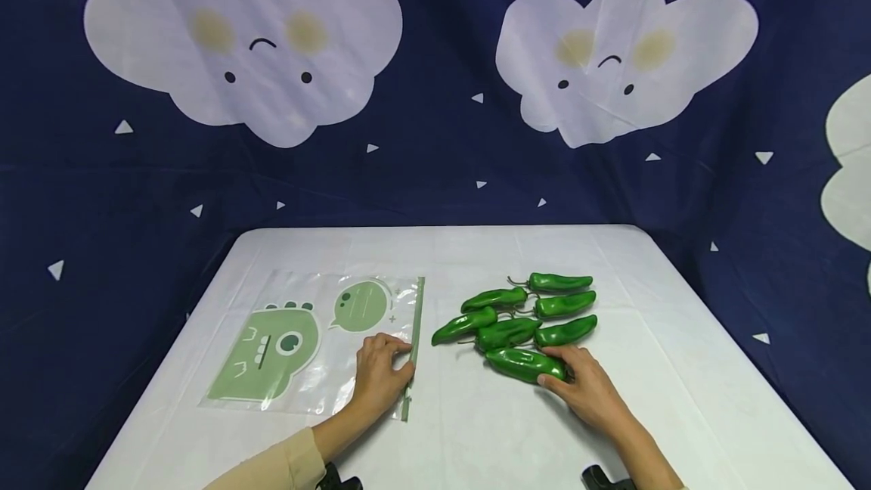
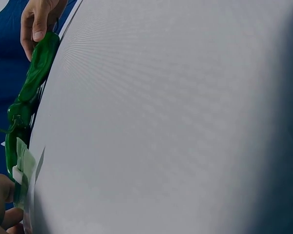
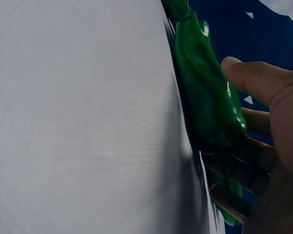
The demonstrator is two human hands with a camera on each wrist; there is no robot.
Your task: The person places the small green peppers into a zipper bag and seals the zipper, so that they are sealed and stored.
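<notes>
A clear zip bag [image 1: 272, 369] printed with a green cartoon monster and a speech bubble lies flat on the left. My left hand [image 1: 382, 373] pinches its green-edged opening, and in the left wrist view that green edge [image 2: 25, 168] stands up from the cloth. With thumb and fingers around its right end, my right hand [image 1: 587, 388] holds the nearest green pepper [image 1: 520, 364]. In the right wrist view the thumb touches that pepper [image 3: 205, 92] on one side, with the fingers partly hidden behind it.
Several more green peppers, including one at the back [image 1: 561, 283] and one at the left [image 1: 464, 326], lie grouped just beyond the held one. A white cloth covers the table [image 1: 463, 445]. Behind it hangs a dark blue curtain [image 1: 442, 44] with clouds.
</notes>
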